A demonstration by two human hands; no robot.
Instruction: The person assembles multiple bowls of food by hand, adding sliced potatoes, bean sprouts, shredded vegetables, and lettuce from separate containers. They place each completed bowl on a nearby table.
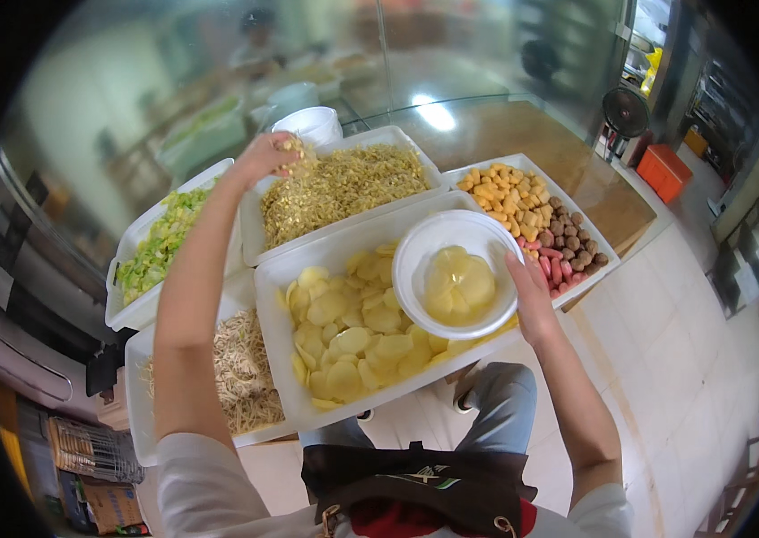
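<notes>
White bowl (pixel 457 273) in my right hand (pixel 532 300) already holds potato slices (pixel 458 285); left hand (pixel 264 158) pinches up yellow shreds (pixel 339 188), not yet added.

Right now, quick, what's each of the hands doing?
Left hand: closed on a pinch of yellowish shredded food over its white tray.
Right hand: holding the white bowl of pale slices.
</notes>
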